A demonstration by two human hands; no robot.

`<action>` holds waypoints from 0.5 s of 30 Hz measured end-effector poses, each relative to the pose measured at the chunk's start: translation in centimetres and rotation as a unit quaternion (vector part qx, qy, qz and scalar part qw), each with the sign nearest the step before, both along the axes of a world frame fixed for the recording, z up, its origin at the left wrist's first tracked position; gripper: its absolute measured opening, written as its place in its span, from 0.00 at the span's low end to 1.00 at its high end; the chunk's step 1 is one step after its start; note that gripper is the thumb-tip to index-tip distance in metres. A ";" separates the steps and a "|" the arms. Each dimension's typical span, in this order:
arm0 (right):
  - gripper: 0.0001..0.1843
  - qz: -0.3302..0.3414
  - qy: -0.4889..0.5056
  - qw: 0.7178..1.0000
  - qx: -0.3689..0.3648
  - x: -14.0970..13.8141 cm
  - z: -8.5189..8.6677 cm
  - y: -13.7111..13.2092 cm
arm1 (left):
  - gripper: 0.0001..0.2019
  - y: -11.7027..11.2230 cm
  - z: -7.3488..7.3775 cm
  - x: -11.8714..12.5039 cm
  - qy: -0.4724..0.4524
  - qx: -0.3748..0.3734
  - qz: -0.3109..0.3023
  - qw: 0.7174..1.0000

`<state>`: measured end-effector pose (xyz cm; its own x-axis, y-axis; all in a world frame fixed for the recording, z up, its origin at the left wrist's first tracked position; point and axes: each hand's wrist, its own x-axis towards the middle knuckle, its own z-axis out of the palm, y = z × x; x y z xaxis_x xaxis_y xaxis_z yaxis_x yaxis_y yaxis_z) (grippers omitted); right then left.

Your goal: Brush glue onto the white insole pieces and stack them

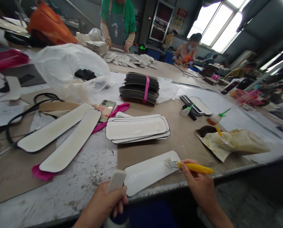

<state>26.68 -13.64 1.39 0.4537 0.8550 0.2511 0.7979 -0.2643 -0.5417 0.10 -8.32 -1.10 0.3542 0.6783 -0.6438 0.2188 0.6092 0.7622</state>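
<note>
My right hand (199, 180) is closed on a yellow-handled brush (195, 167), its tip clotted with white paste. That tip rests on the right part of a long, pale, rounded panel (151, 174) lying near the table edge. A shiny wet streak runs along the panel. In my closed left hand (108, 201) is a small off-white strip (117, 180), held upright at the panel's left end. Just beyond lies a stack of similar dark-edged panels (138, 126). Two more long panels (70, 141) overlap at the left.
Behind the stack stands a banded bundle of dark pieces (140, 88). A phone (106, 109) and a clear plastic bag (72, 66) lie left of it. At right are small glue bottles (215, 119) and a stained bag (241, 141). A person in green (117, 22) works across the table.
</note>
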 end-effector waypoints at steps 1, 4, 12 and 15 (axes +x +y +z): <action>0.17 0.003 -0.007 1.000 0.003 0.1 0.1 0.0 | 0.17 0.0 0.0 0.0 0.003 0.001 0.002 1.000; 0.17 0.008 -0.013 1.000 0.013 0.7 0.4 0.2 | 0.18 -0.1 -0.3 0.0 0.011 0.002 0.003 1.000; 0.10 0.037 0.116 0.991 0.050 -2.6 1.8 -0.5 | 0.19 -0.3 -1.5 0.0 0.004 -0.001 0.008 1.000; 0.07 0.145 0.240 0.958 0.057 -6.2 0.7 -0.5 | 0.19 -0.4 -1.8 0.0 0.011 -0.003 0.016 1.000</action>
<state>20.45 -14.14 2.11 0.2884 0.9419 0.1721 0.4808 0.0129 -0.8767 0.13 -8.75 -2.88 0.3181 0.6848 -0.6556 0.2150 0.6214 0.7534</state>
